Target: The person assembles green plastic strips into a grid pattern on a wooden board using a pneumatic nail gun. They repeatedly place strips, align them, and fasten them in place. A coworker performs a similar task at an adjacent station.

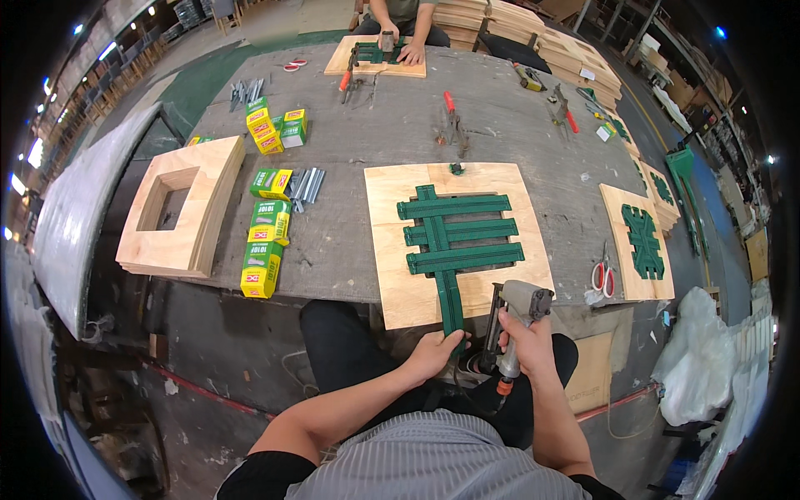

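Plywood panel with green straps lies at the middle of the tabletop's near edge, its nearest side jutting past that edge toward the seated person. Three crosswise straps stretch from left to right over the panel's central opening. One lengthwise strap crosses them left of their middle and runs toward the person, beyond the panel's near side. The left hand pinches the loose near end of this strap between closed fingers. The right hand has its fingers wrapped around the grip of a grey and black staple gun, held at the panel's near right corner; whether the tool touches the wood cannot be told. An orange fitting sits at the base of its handle.

Near the tabletop's left edge is a stack of square wooden frames, with green and yellow boxes and metal staple strips to its right. Toward the right edge lie red-handled scissors and, just beside them, another strapped panel. At the far edge, a co-worker's hands rest over a similar panel.
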Tool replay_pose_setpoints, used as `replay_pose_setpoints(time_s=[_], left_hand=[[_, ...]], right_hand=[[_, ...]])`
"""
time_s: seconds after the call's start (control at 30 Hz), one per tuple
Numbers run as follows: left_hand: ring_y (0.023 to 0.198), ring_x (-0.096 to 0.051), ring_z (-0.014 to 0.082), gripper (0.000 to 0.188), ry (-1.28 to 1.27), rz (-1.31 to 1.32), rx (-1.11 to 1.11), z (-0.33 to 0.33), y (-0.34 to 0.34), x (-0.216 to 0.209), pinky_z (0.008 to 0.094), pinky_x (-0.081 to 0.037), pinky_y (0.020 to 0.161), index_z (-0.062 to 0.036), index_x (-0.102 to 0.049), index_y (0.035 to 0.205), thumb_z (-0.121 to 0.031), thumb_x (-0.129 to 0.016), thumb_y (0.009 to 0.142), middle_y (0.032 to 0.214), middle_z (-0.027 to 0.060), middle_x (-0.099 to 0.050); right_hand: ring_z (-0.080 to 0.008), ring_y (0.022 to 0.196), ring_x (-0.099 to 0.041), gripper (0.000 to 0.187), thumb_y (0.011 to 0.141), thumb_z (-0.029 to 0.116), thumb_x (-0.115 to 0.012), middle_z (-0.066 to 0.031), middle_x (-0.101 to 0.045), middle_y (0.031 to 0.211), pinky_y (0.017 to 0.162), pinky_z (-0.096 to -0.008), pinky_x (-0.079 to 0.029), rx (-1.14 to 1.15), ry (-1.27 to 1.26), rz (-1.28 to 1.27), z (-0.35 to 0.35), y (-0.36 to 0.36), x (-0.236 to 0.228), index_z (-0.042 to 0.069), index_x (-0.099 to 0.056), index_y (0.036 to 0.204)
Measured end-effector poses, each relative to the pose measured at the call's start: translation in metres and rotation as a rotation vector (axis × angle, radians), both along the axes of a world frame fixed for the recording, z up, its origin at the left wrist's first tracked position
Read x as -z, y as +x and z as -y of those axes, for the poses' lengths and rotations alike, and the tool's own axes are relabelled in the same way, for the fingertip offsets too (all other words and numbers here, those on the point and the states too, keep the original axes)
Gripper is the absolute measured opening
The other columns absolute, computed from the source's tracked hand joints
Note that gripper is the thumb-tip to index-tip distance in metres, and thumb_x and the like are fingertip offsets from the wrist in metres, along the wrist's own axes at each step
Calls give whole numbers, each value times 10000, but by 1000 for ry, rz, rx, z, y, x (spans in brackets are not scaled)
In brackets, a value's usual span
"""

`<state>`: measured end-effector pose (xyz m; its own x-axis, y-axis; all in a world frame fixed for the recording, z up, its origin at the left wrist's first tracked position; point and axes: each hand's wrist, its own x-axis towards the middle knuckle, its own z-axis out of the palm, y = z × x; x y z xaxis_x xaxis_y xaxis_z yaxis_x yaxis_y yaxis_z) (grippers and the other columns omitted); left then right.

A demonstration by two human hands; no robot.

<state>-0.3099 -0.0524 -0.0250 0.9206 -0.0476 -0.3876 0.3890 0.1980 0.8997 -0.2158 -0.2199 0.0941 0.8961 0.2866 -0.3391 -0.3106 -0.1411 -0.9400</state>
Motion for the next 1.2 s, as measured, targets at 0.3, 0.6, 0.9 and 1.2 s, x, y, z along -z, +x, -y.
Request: replay_pose_setpoints(time_s=[0.3,0.6,0.9,1.2], left_hand=[[697,-681,194,342,-151,-114,-153,-95,92,-87,335,-589,648,31,-619,1203,-275,-519,1087,1004,132,-749],[764,-667,167,339,-121,-254,-140,-115,141,-51,307,-517,563,25,-645,1213,-259,-508,1089,1031,106,-763],[786,-670,164,326,-188,-264,-143,-119,139,-48,317,-511,575,21,-648,1191,-255,-508,1088,1015,107,-766],[802,-675,223,321,-226,-253,-138,-124,140,-41,374,-544,602,32,-645,1172,-253,-529,1080,1005,130,-754]], right_hand=[[-99,537,-568,218,942,142,-736,-12,-622,755,470,-274,-449,-111,-18,-47,-25,13,3,11,-654,1095],[-88,524,-561,196,933,132,-735,-3,-614,768,458,-274,-457,-208,-99,-116,-57,26,15,22,-645,1068],[-90,514,-542,209,925,106,-733,-4,-607,757,454,-269,-446,-223,-205,-115,-69,24,23,16,-627,1081],[-73,509,-519,156,936,72,-714,11,-598,740,452,-259,-431,-244,-238,-60,-82,13,12,23,-626,1055]])
